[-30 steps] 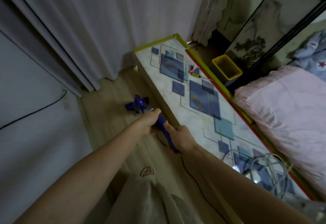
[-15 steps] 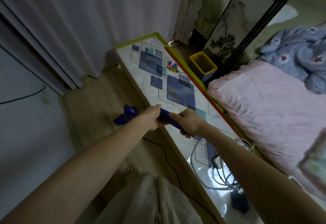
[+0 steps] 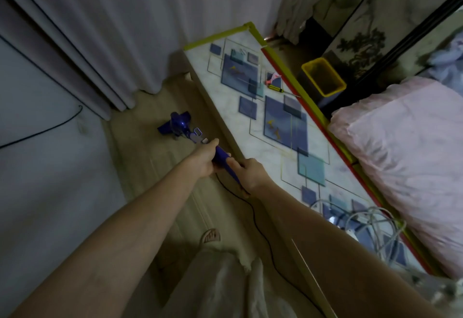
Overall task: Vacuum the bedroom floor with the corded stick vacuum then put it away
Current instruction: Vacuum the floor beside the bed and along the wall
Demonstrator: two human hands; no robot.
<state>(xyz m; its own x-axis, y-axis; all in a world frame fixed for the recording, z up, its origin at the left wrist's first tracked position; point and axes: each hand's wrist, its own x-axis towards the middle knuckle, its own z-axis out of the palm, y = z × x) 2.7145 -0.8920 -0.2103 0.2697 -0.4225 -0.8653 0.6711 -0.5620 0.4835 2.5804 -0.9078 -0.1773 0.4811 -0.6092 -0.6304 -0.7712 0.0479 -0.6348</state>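
- Both hands grip the handle of the blue stick vacuum [image 3: 220, 156]: the left hand [image 3: 203, 161] is wrapped around it higher up the shaft, and the right hand [image 3: 250, 174] is closed around the rear end, the 2 nearly touching.
- The vacuum's body and floor head [image 3: 178, 124] sit down on the wooden floor [image 3: 140, 157], just beside the long edge of the patterned table [image 3: 265, 147], between that table and the white wall.
- A thin black cord [image 3: 258, 222] trails from the handle's rear end across the floor alongside the table, running toward the person's legs.
- Pale curtains [image 3: 112, 29] hang beyond the table's far end, reaching the floor near the vacuum head.
- On the table lie a yellow-handled screwdriver [image 3: 276, 88] toward its far end and a tangle of white cables [image 3: 370, 225] at its near end.
- A yellow bin [image 3: 323, 77] stands on the table's far side, next to a pink pillow [image 3: 406, 147].
- 1 slippered foot [image 3: 211, 236] shows on the floor near the table's near end.
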